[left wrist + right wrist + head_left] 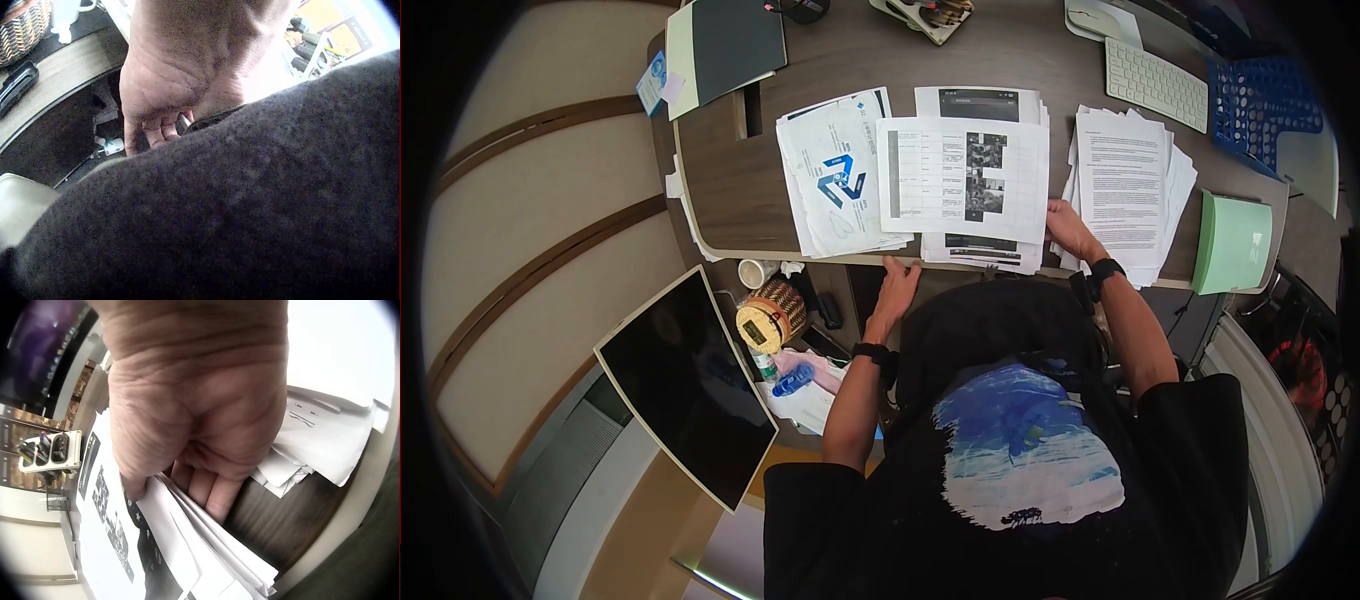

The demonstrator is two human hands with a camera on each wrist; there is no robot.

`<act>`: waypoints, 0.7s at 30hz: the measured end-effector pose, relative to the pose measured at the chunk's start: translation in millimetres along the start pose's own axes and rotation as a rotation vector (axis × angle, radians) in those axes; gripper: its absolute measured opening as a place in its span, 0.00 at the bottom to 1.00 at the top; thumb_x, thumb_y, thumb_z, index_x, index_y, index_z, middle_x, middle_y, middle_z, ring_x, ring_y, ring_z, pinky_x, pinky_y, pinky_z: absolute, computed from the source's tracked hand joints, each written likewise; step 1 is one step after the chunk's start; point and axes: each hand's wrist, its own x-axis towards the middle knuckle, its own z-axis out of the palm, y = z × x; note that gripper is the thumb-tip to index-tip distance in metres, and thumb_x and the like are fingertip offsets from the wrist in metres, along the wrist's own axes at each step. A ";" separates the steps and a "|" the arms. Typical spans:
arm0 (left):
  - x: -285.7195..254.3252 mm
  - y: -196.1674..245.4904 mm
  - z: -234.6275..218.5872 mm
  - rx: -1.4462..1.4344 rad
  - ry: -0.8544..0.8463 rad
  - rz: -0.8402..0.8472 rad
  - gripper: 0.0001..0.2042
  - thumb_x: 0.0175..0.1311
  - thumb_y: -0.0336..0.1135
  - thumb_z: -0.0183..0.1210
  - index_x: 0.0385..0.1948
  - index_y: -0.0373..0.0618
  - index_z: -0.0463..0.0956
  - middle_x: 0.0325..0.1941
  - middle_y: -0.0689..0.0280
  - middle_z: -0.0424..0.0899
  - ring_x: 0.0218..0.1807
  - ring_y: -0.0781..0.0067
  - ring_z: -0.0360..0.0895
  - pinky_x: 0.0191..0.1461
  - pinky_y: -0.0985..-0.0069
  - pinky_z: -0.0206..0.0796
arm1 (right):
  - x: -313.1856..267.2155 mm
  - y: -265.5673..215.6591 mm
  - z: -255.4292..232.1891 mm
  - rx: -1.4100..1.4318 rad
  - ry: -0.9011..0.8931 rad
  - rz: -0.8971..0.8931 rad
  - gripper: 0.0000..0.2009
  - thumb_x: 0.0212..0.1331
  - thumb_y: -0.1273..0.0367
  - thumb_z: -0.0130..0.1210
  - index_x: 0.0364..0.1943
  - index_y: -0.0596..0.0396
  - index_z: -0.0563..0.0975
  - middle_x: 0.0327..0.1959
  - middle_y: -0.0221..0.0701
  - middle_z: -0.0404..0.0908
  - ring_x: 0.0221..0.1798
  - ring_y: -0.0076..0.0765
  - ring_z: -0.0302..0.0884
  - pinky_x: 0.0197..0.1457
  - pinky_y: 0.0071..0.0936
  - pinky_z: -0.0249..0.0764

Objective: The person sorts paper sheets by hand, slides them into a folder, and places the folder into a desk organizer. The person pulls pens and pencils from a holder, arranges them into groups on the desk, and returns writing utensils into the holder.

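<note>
At the right edge of the middle paper stack (962,185), my right hand (1072,228) has its thumb on top and fingers against the sheet edges. The right wrist view shows this hand (200,412) pinching several sheets (187,540) between thumb and fingers. The top sheet carries a table and dark pictures. My left hand (893,290) is at the desk's front edge, just below the left stack with a blue logo (840,180); in the left wrist view the hand (181,81) has its fingertips partly hidden by dark cloth.
Right of the middle stack lies another pile of printed sheets (1125,180), with a green folder (1233,243), keyboard (1157,84) and blue basket (1265,110) beyond. A dark folder (740,45) is at the upper left. A woven basket (770,318) and monitor (690,385) stand at the lower left.
</note>
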 end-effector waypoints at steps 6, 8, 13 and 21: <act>-0.4 0.7 -0.4 0.001 -0.004 -0.002 0.25 0.78 0.53 0.56 0.49 0.35 0.59 0.43 0.44 0.78 0.49 0.41 0.81 0.60 0.55 0.70 | -0.8 -1.8 -0.8 0.002 -0.009 0.006 0.15 0.78 0.64 0.56 0.52 0.63 0.86 0.46 0.30 0.90 0.46 0.22 0.87 0.57 0.26 0.84; 0.6 -0.9 0.0 0.003 -0.006 -0.001 0.25 0.78 0.53 0.56 0.49 0.35 0.59 0.43 0.44 0.78 0.49 0.42 0.81 0.60 0.55 0.69 | 0.0 -0.7 -2.1 -0.021 -0.015 0.014 0.15 0.78 0.64 0.56 0.52 0.63 0.86 0.46 0.30 0.90 0.46 0.22 0.87 0.57 0.26 0.84; -0.3 0.6 -1.3 -0.003 -0.016 0.013 0.26 0.78 0.53 0.56 0.49 0.35 0.59 0.43 0.45 0.78 0.49 0.44 0.80 0.61 0.56 0.69 | 5.9 7.5 -4.9 0.000 -0.025 -0.010 0.15 0.77 0.64 0.56 0.52 0.63 0.86 0.46 0.29 0.90 0.46 0.22 0.87 0.57 0.26 0.85; 0.8 0.2 -1.5 0.012 -0.027 -0.007 0.28 0.77 0.54 0.55 0.55 0.33 0.59 0.49 0.36 0.82 0.56 0.29 0.81 0.64 0.50 0.70 | 3.3 3.3 -3.4 0.004 -0.021 -0.002 0.14 0.77 0.65 0.57 0.52 0.63 0.86 0.45 0.30 0.90 0.45 0.22 0.87 0.56 0.26 0.85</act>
